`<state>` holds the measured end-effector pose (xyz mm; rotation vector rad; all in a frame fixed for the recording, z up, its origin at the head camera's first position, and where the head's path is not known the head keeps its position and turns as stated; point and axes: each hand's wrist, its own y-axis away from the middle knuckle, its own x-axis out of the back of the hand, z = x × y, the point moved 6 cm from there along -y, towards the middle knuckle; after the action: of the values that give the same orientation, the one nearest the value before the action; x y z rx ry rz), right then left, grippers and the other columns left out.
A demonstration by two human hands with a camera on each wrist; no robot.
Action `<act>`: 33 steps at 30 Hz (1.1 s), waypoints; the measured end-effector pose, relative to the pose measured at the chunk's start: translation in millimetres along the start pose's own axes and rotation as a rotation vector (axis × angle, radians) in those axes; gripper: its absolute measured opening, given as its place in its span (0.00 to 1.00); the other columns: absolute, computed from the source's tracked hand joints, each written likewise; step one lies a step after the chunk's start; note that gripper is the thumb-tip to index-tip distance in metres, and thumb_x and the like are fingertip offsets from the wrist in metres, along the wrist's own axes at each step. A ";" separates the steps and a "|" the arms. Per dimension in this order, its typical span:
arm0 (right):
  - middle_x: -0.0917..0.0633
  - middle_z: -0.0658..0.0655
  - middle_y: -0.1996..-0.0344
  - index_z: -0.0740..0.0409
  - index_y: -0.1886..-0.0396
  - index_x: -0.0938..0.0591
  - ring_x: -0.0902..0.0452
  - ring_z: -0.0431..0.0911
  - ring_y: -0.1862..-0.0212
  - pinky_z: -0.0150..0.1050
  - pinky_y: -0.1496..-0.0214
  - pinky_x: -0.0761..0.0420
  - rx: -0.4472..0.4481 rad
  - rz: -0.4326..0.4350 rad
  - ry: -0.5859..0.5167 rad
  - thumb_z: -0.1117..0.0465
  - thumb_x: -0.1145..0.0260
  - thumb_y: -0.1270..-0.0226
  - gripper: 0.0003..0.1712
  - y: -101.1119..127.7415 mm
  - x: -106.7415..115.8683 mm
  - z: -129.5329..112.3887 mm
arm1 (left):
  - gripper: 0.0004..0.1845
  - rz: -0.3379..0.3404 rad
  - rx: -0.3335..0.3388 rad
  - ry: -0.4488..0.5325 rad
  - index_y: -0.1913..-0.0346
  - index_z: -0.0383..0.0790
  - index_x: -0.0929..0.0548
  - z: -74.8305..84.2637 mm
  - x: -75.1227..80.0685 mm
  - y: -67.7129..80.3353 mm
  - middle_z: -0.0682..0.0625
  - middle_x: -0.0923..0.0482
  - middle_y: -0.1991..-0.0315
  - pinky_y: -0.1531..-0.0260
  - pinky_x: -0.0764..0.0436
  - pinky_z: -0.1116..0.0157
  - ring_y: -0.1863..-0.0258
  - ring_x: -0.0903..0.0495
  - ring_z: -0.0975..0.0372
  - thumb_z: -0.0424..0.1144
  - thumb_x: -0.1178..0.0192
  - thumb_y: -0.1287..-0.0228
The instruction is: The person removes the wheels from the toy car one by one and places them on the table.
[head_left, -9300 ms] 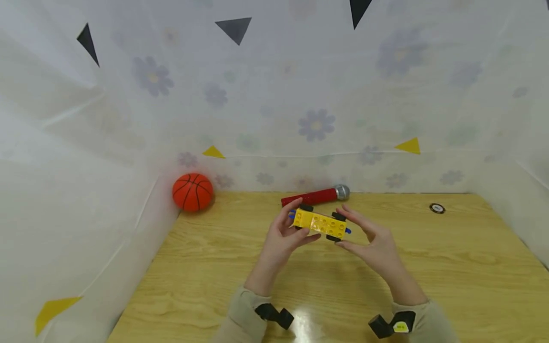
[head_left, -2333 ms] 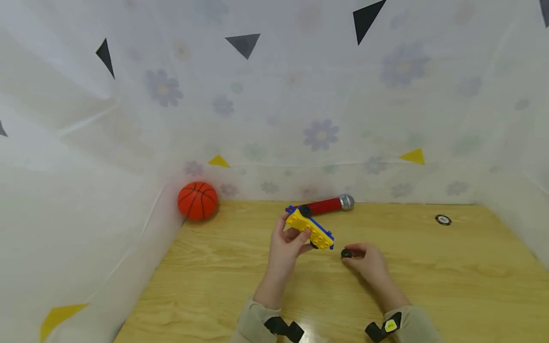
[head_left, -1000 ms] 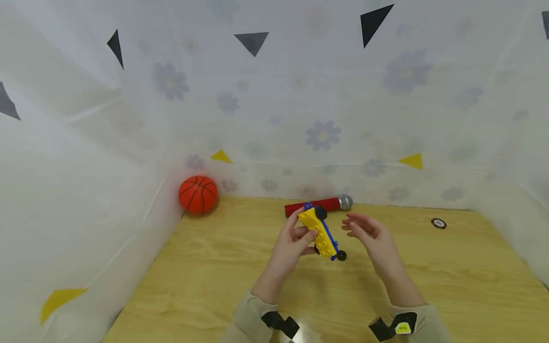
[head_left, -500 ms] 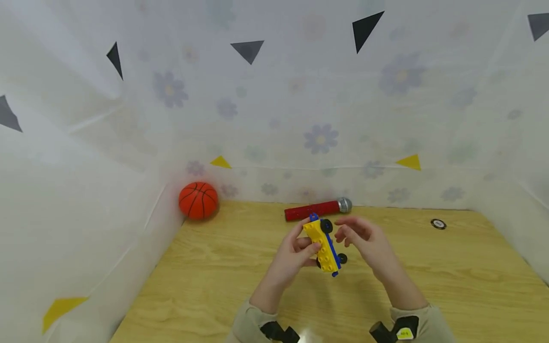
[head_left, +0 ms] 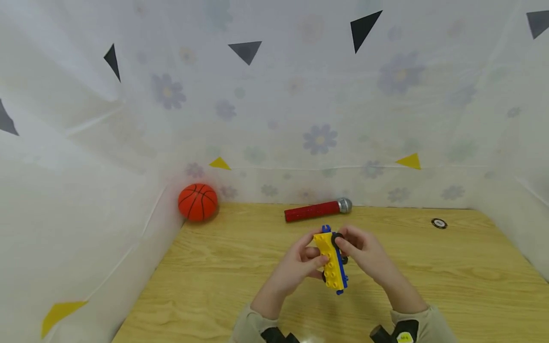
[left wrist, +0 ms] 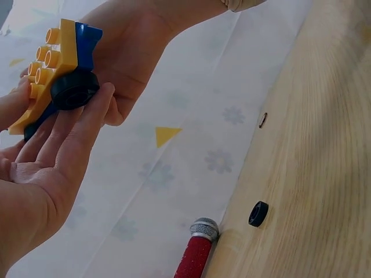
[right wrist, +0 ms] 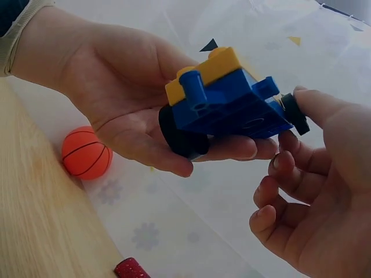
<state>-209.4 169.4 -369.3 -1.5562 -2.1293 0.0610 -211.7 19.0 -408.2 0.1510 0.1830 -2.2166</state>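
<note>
Above the middle of the wooden counter [head_left: 223,267], I hold a yellow-and-blue brick car [head_left: 331,261] in the air between both hands, its long axis running away from me and its studded yellow side turned to my left. My left hand [head_left: 300,267] cradles the car: the grip is half closed, thumb on the studs, fingers curled under the blue chassis and a black wheel, as the right wrist view shows. My right hand [head_left: 364,255] meets it from the other side, thumb and forefinger pinching a black wheel [head_left: 337,239] at the car's far end, the other fingers loosely curled and touching nothing.

A loose black wheel [left wrist: 258,213] lies on the counter below, near the head of a red toy microphone [head_left: 317,210] that rests along the back edge. An orange toy basketball [head_left: 198,202] sits in the far left corner against the flowered white sheet [head_left: 317,138]. A small round disc [head_left: 439,223] lies far right, well apart from everything else.
</note>
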 end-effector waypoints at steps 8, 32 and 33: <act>0.30 0.56 0.78 0.59 0.67 0.27 0.30 0.45 0.76 0.37 0.75 0.27 0.088 -0.090 -0.026 0.66 0.47 0.22 0.10 0.6 -3.6 -3.5 | 0.31 -0.045 0.002 0.026 0.24 0.53 0.41 -2.3 -4.3 0.8 0.25 0.25 0.41 0.60 0.12 0.59 0.56 0.15 0.63 0.38 0.45 0.26; 0.28 0.43 0.79 0.63 0.75 0.31 0.23 0.38 0.72 0.37 0.63 0.14 -0.071 -0.045 -0.210 0.63 0.45 0.23 0.16 5.4 -7.2 14.6 | 0.27 0.051 0.043 0.015 0.28 0.44 0.34 -10.8 -10.1 -3.9 0.31 0.18 0.51 0.65 0.11 0.61 0.62 0.15 0.63 0.33 0.43 0.28; 0.28 0.43 0.80 0.63 0.75 0.31 0.23 0.38 0.72 0.37 0.63 0.13 -0.070 -0.033 -0.203 0.63 0.45 0.23 0.16 5.8 -6.7 14.7 | 0.27 0.055 0.041 0.013 0.28 0.44 0.34 -10.9 -10.6 -4.2 0.30 0.18 0.51 0.65 0.11 0.61 0.62 0.15 0.63 0.33 0.43 0.28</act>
<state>-209.0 169.0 -386.5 -1.6145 -2.3359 0.1396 -208.1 31.9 -416.7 0.1913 0.1390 -2.1658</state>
